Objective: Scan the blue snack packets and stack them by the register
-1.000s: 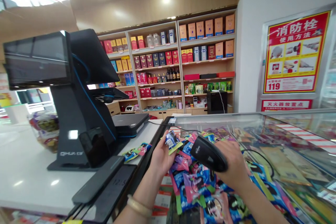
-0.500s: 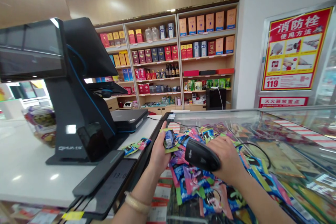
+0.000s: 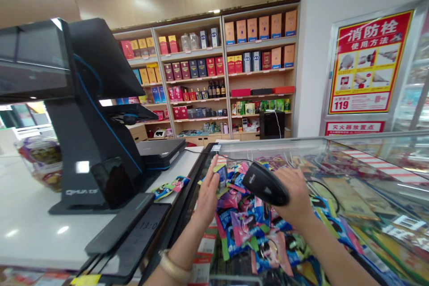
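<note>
My right hand [image 3: 295, 192] is wrapped around a black barcode scanner [image 3: 266, 183], whose head points left over the glass counter. In my left hand [image 3: 207, 194] is a small snack packet [image 3: 221, 178] with blue and yellow-green wrapping, held upright facing the scanner. The hand is turned edge-on, so its thumb and grip on the packet are partly hidden. Below both hands lies a heap of pink, blue and green snack packets [image 3: 248, 228] on the glass. A dark cable [image 3: 331, 191] loops out to the right of my right hand.
Left of my arms stands a black checkout terminal [image 3: 100, 143] on a white counter [image 3: 20, 228]. Near it are a phone-like screen [image 3: 144, 237], a dark grey slab [image 3: 122, 223] and two loose packets [image 3: 170, 188]. Shelves of boxes [image 3: 194, 69] line the back wall.
The packet in my left hand has turned from facing me toward the scanner. My right hand and scanner have shifted slightly right and up. The whole view has moved a little.
</note>
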Available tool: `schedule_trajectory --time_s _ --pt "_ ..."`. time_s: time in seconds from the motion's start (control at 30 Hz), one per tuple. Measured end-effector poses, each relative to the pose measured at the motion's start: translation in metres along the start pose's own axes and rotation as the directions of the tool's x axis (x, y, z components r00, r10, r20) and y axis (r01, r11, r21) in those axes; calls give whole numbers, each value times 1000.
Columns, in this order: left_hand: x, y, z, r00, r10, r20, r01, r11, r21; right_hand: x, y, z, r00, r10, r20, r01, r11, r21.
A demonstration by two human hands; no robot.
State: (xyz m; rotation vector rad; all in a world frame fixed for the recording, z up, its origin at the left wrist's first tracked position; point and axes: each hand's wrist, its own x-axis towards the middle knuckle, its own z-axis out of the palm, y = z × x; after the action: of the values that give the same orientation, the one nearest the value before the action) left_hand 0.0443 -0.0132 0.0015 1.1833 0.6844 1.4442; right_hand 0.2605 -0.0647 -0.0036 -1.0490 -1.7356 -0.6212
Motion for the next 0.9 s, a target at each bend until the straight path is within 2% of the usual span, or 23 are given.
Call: schedule_trajectory --time_s 0.03,0.1,0.17,0.23,0.3,0.37,0.43,0.53,0.57,0.63,0.7,0.73,0.8,0.9 --pt "-3 -3 2 995 86 47 -91 989 114 0 3 0 999 3 -35 -3 1000 -16" --pt "-8 -9 6 958 220 186 -268 917 295 -1 8 -1 996 27 -85 -30 999 -32" --pt "-13 -13 11 913 240 329 -359 857 371 -2 11 -1 992 66 -112 -71 997 -40" --pt "-16 -14 15 868 227 442 -417 816 400 -3 13 0 993 51 -110 -58 997 -54" --pt "-18 -12 16 830 230 508 -468 783 410 -3 13 1 996 2 -89 -8 997 -73" --pt "-17 -9 13 820 251 515 -491 771 406 -4 13 2 997 -22 -70 16 997 -81" --pt "-11 -7 6 849 300 435 -482 776 407 -6 12 3 998 4 -67 -9 997 -74" --pt "7 -7 -14 908 385 167 -409 719 562 -8 13 4 997 30 -72 -35 998 -61" --pt "14 -7 -24 912 402 77 -343 647 681 -9 13 5 997 26 -73 -30 998 -63" --pt "28 -7 -44 916 395 -61 -100 375 922 -11 15 6 997 14 -75 -19 997 -68" --pt "37 -9 -63 910 364 -197 181 78 980 -12 16 7 997 8 -75 -13 997 -71" --pt "41 -10 -71 905 340 -255 283 -37 958 -13 17 8 997 7 -71 -12 997 -72" --pt "45 -13 -84 893 282 -351 407 -172 897 -13 19 9 998 2 -64 -7 997 -76" --pt "48 -17 -93 887 201 -416 455 -225 861 -14 22 9 996 -59 -70 53 995 -89"
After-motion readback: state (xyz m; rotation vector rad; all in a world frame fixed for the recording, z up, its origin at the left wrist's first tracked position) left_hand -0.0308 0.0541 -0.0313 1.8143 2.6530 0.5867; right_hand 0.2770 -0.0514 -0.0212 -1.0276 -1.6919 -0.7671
